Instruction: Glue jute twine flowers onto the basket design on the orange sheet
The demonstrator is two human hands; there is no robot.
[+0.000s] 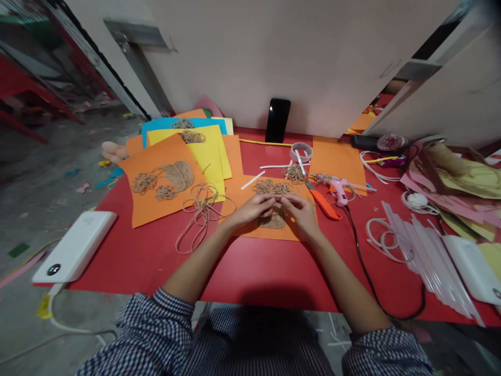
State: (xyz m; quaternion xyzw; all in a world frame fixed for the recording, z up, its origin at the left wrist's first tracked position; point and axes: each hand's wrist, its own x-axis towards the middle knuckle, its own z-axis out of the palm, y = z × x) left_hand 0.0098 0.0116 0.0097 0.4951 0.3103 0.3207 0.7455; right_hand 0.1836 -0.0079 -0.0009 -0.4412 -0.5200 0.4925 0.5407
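Note:
Over an orange sheet (pixel 301 232) on the red table, my left hand (pixel 256 209) and my right hand (pixel 297 211) meet with fingertips pinched. Between them runs a short length of brown twine (pixel 278 198), partly hidden by the fingers. Just below lies a woven twine patch (pixel 273 222), and twine loops shaped like flowers (pixel 264 186) sit beyond the fingertips. Another looped twine flower (pixel 294 173) rests at the sheet's far edge. To the left, a loose tangle of twine (pixel 204 209) lies beside a second orange sheet (pixel 146 211) bearing a twine patch (pixel 179 176) and flowers.
Right of my hands are an orange cutter (pixel 324 204), a pink glue gun (pixel 340 191) and its black cord. Clear glue sticks (pixel 430 256) lie farther right. A tape roll (pixel 301 152) and upright phone (pixel 278 120) stand behind. A white power bank (pixel 76 245) sits at the left edge.

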